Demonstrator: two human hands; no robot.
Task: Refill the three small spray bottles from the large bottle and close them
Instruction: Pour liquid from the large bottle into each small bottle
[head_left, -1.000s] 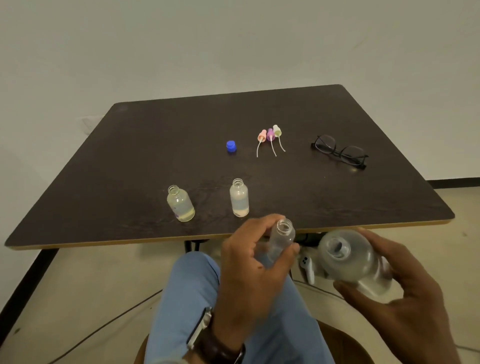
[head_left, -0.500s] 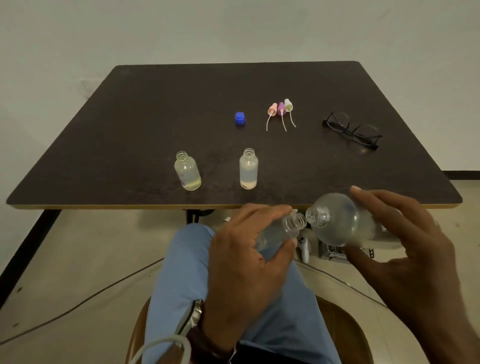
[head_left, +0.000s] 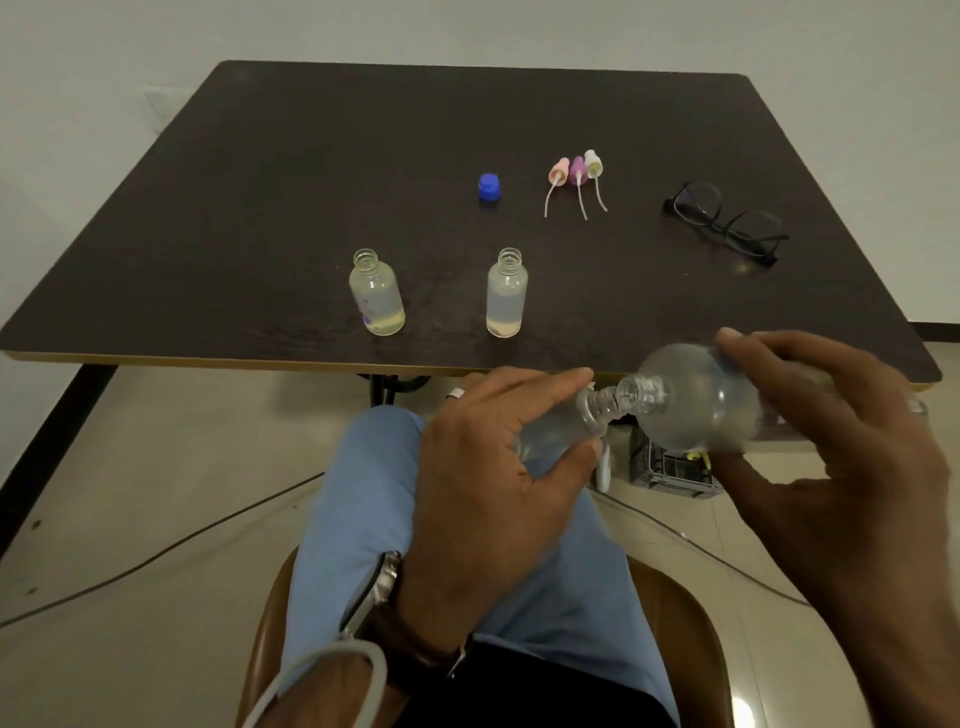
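From the head camera, your left hand (head_left: 483, 483) curls around a small clear plastic spray bottle (head_left: 563, 428) tilted over your lap, while your right hand (head_left: 831, 457) grips the large clear round-shouldered bottle (head_left: 691, 397) tipped sideways, its mouth touching the small bottle's open neck, just below the dark table (head_left: 260, 208) edge.

Black glasses (head_left: 724, 223) on the table (head_left: 260, 208) — far right.

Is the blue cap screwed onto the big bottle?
No, the blue cap sits alone on the table, while the big bottle in the right hand has an open neck.
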